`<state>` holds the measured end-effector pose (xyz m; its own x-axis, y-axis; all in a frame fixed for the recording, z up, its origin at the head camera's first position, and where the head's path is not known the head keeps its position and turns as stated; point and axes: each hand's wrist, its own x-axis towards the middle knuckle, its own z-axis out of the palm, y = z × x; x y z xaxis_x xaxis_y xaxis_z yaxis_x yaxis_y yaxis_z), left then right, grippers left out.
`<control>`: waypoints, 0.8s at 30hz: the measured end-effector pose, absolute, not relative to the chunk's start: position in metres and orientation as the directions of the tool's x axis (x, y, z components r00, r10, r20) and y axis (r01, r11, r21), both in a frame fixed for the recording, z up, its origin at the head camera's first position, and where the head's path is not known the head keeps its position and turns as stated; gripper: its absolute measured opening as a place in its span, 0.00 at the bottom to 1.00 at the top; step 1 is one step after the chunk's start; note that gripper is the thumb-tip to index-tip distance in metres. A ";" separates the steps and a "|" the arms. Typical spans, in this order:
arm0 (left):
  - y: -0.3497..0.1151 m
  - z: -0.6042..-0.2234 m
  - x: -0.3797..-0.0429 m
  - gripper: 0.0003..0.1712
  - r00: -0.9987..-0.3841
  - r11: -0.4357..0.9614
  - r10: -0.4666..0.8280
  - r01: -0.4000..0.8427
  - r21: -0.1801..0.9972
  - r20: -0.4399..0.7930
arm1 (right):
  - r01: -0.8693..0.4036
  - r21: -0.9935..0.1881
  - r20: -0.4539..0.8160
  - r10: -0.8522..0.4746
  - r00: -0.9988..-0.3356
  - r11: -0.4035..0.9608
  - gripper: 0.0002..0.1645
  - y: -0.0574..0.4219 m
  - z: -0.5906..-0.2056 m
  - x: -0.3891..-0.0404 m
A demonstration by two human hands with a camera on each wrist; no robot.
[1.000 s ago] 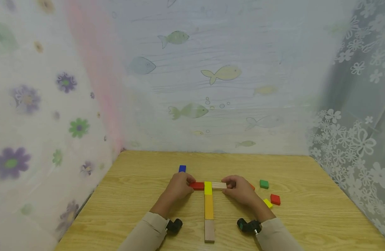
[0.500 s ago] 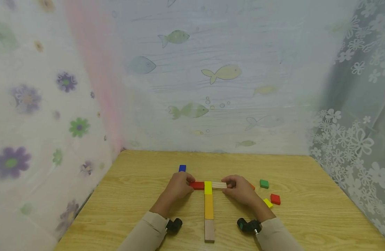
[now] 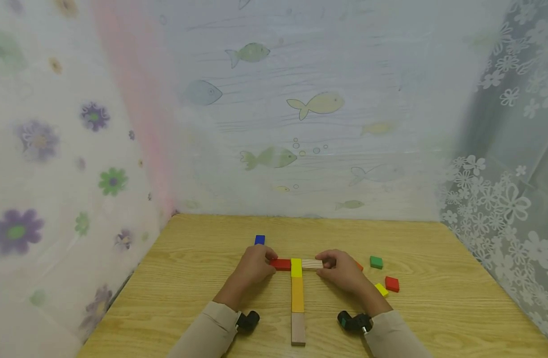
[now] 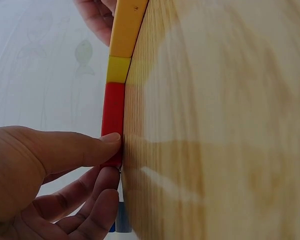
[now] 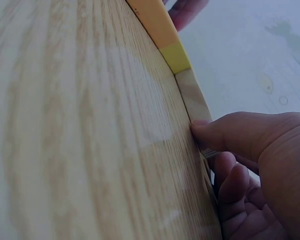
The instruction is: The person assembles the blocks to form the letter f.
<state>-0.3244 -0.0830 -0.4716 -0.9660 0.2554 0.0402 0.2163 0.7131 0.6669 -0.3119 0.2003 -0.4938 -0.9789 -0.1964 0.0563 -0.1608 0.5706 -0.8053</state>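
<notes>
A yellow block (image 3: 296, 268), an orange-yellow block (image 3: 297, 295) and a plain wooden block (image 3: 298, 328) form a line running toward the person. At the line's far end, a red block (image 3: 282, 265) lies crosswise on the left of the yellow one and a pale wood-grain block (image 3: 312, 264) on the right, making a T. My left hand (image 3: 255, 267) pinches the red block's outer end between thumb and fingers; the left wrist view shows the thumb (image 4: 110, 138) on its near side. With thumb and fingers my right hand (image 3: 341, 271) pinches the pale block's outer end.
A blue block (image 3: 260, 240) lies just beyond the left hand. Right of the right hand lie a green block (image 3: 376, 262), a red square block (image 3: 392, 284) and a yellow piece (image 3: 381, 290); an orange piece (image 3: 359, 266) is mostly hidden behind that hand. Fish-patterned curtain borders the wooden table (image 3: 202, 231).
</notes>
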 end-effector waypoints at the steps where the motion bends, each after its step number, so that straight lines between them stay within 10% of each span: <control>1: -0.083 -0.472 -0.324 0.17 -0.966 0.711 0.256 0.217 0.668 0.041 | -0.161 -0.805 0.056 -0.197 -0.979 0.571 0.20 0.200 -0.494 -0.312; 24: -0.083 -0.473 -0.326 0.17 -0.966 0.709 0.255 0.217 0.671 0.044 | -0.174 -0.811 0.067 -0.206 -0.976 0.559 0.20 0.200 -0.496 -0.313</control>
